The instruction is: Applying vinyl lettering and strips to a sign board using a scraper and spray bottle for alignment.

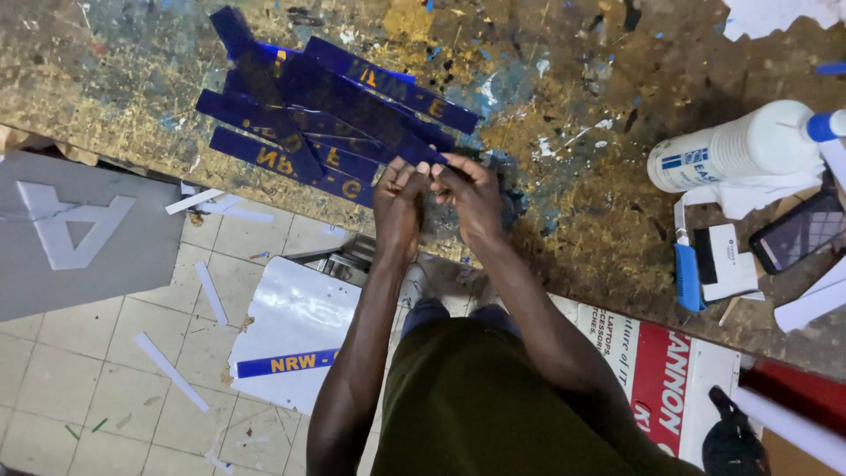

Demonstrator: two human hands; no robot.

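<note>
Pinching 1 dark blue strip (423,154) between them, left hand (398,204) and right hand (473,198) fingers grip it.

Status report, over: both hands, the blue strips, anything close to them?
Left hand and right hand together, pinching end of one blue strip. Other strips piled beside on workbench. White bottle well clear.

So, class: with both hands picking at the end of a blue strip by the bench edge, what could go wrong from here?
1. The left hand and right hand work one strip at the bench edge; a slip might drop it to the floor.
2. The strips overlap, so tugging one may drag others.
3. The white bottle lies on its side and might roll.
</note>
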